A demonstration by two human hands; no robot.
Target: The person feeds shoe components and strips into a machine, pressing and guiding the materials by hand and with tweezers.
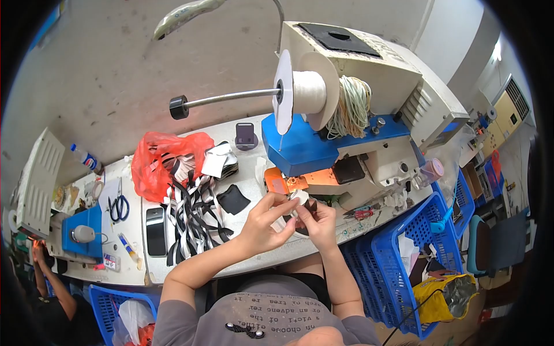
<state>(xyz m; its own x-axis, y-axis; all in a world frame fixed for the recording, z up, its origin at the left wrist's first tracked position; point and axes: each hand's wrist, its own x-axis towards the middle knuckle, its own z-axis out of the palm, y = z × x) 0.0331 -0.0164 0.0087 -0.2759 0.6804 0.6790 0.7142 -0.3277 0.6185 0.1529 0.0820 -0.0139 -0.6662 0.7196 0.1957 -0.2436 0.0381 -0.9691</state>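
Just in front of the blue machine (300, 144), my left hand (268, 222) and my right hand (317, 224) are close together. Between their fingertips is a small white piece (300, 198), pinched from both sides. Something dark shows beside my right fingers, too small to tell. Behind the hands lies the machine's orange-lit plate (294, 183). A black fabric piece (233, 199) rests left of my left hand, beside a heap of black and white strips (193, 216).
A red bag (151, 173), stacked white pieces (219, 160), a phone (156, 232) and blue scissors (119, 207) lie to the left. A spool (309, 92) hangs above the machine. Blue baskets (392, 248) stand at the right. A co-worker's hands (39, 252) show far left.
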